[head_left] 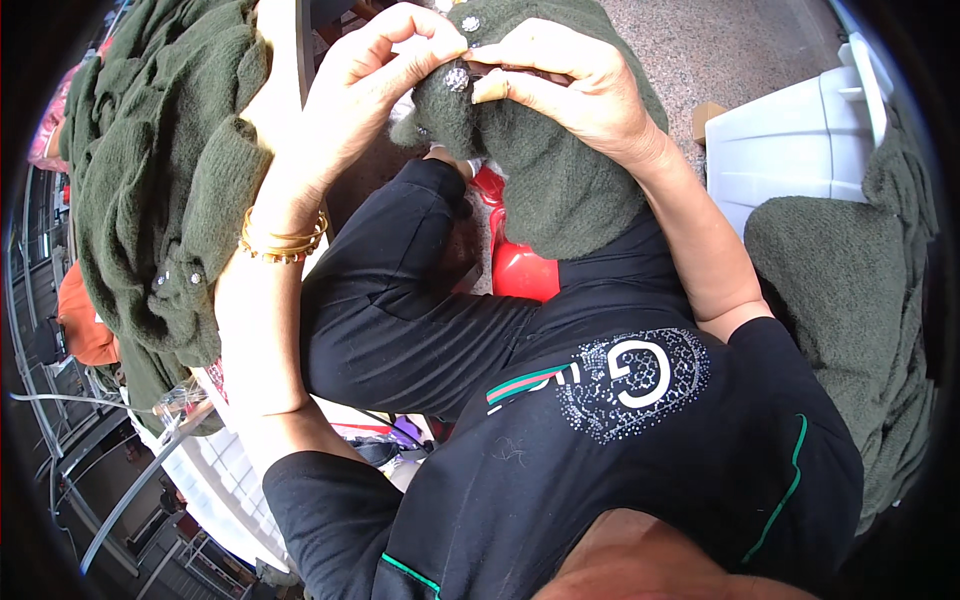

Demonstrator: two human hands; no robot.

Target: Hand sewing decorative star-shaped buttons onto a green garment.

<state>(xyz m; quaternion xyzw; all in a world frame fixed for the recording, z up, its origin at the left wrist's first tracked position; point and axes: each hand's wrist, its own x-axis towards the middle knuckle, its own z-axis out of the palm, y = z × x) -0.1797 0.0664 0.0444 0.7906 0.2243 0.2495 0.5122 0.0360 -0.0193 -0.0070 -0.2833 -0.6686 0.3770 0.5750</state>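
Observation:
A dark green knit garment (565, 190) hangs over my lap, its upper edge raised between my two hands. My left hand (385, 85) is closed in a pinch on that edge, thumb and forefinger together. Close on its right, my right hand (585, 95) grips the same edge, with its thumb and forefinger on the knit. Just below the fingertips sits a round sparkly button (456, 79). Another shiny button (471, 24) shows farther up. Whether something small, such as a needle or thread, is between the fingers is too fine to tell.
A heap of green knitwear (165, 150) lies on my left, with a white basket (235, 480) below it. More green knits (835, 290) hang over a white plastic bin (780, 140) at right. Under me is a red seat (525, 270). Someone in orange (85, 310) appears at far left.

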